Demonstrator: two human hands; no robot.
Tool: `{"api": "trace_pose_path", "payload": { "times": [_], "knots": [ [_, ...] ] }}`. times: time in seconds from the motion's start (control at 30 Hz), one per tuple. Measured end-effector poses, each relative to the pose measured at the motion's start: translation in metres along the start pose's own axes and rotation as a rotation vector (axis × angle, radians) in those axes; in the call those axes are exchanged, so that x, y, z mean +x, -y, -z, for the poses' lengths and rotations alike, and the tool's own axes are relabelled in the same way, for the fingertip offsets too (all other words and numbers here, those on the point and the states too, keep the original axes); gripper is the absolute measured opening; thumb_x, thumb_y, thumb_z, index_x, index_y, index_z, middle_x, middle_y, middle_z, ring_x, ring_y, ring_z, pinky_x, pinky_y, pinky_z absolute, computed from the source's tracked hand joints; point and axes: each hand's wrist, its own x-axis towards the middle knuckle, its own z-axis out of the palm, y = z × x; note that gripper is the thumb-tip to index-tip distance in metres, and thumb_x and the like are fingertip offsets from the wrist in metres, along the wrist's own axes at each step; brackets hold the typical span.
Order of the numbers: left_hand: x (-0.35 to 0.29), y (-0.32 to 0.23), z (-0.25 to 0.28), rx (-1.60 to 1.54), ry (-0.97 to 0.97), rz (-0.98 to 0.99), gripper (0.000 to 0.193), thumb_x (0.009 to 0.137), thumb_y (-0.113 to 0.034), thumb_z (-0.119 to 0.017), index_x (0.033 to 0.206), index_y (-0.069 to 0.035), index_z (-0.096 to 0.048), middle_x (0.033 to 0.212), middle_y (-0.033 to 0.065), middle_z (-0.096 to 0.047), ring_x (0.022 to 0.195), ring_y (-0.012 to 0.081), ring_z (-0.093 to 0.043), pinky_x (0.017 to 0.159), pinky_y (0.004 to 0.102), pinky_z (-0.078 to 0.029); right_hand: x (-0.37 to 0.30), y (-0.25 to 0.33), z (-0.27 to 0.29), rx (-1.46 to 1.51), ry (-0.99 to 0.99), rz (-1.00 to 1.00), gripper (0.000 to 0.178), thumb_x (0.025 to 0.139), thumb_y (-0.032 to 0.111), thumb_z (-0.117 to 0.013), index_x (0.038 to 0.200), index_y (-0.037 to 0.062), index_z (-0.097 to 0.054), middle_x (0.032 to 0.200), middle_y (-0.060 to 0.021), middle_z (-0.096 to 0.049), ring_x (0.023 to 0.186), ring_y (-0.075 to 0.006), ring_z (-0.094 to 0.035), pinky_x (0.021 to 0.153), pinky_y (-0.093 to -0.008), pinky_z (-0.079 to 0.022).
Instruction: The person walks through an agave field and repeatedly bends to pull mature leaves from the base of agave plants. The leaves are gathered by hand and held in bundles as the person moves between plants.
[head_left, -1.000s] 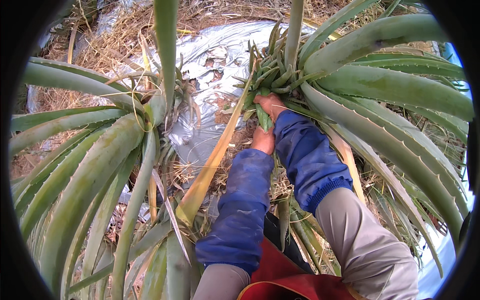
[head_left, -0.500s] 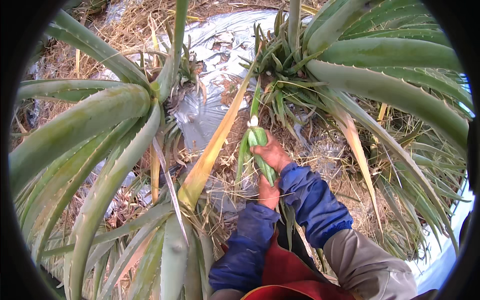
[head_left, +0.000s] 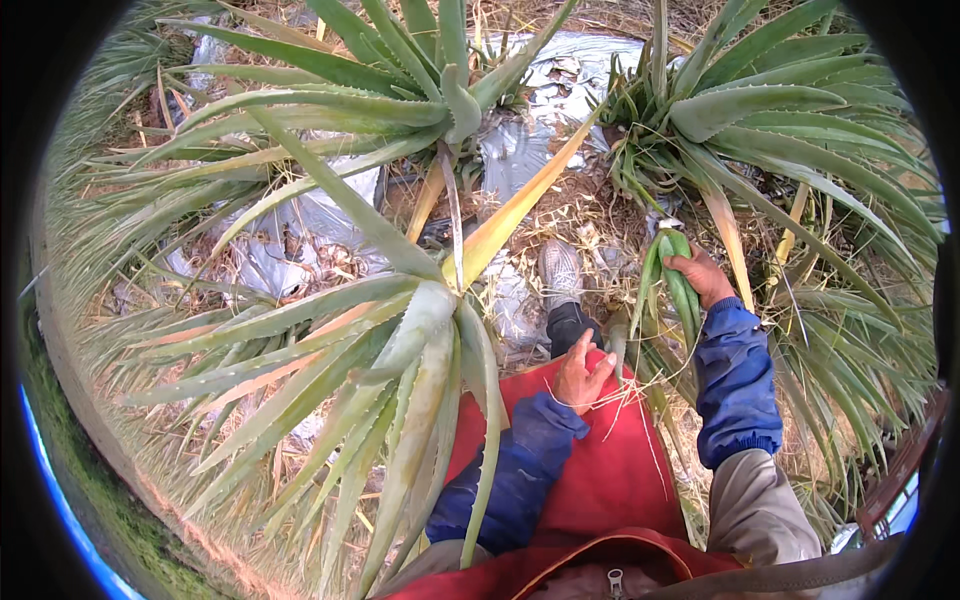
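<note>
A small green aloe shoot (head_left: 672, 275) is gripped in the right hand (head_left: 703, 277), the fingers closed around its upper part; the narrow leaves hang down from the fist toward the person's body, and the cut end points away, above the knuckles. The shoot is held off the ground, apart from every rooted plant.

The left hand (head_left: 582, 372) is held empty, its fingers spread and slightly curled, resting against a red cloth (head_left: 610, 470) draped over the lap. Dry straw strands (head_left: 625, 400) lie on the cloth just right of this hand. A grey shoe (head_left: 560, 272) is seen just beyond the left hand, on straw-covered soil.

A large aloe plant (head_left: 400, 350) spreads to the left of the left hand, one thick leaf hanging down beside the left forearm. Another aloe (head_left: 760, 110) stands beyond the right hand, its leaves arching over and to the right of it. Silver plastic sheeting (head_left: 530, 150) is laid on the ground farther out, between the two plants.
</note>
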Motion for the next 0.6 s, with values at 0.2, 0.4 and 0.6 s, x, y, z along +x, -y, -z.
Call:
{"api": "trace_pose_path", "payload": {
  "times": [0.2,0.4,0.6],
  "knots": [
    [-0.084,0.075,-0.002,0.335,0.096,0.174,0.057,0.099,-0.036,-0.047,0.137,0.006,-0.043,0.132,0.0275,-0.053,0.123,0.0375,-0.053,0.106,0.0408,-0.040,0.004,-0.119,0.051,-0.359,-0.509,0.396,0.083,0.082,0.031,-0.071,0.148,0.0000,-0.030,0.150,-0.0279,-0.029,0.137,-0.0385,-0.035,0.111,-0.0402,-0.035],
    [-0.160,-0.055,0.072,0.119,0.203,-0.286,0.057,0.095,-0.038,-0.052,0.144,-0.010,-0.041,0.139,0.0278,-0.046,0.130,0.0409,-0.044,0.111,0.0466,-0.033,-0.105,-0.069,-0.033,-0.750,-0.449,0.273,0.051,0.081,0.021,-0.067,0.125,-0.0039,-0.057,0.129,-0.0215,-0.057,0.118,-0.0345,-0.056,0.099,-0.0389,-0.044],
    [-0.290,-0.029,0.130,0.148,0.154,-0.309,0.061,0.099,-0.040,-0.047,0.147,-0.005,-0.036,0.150,0.0215,-0.037,0.144,0.0380,-0.024,0.118,0.0492,-0.019,-0.137,-0.064,-0.086,-0.858,-0.170,0.358,0.050,0.083,0.032,-0.065,0.119,-0.0017,-0.064,0.117,-0.0226,-0.066,0.111,-0.0352,-0.061,0.099,-0.0396,-0.045]
  ]
}}
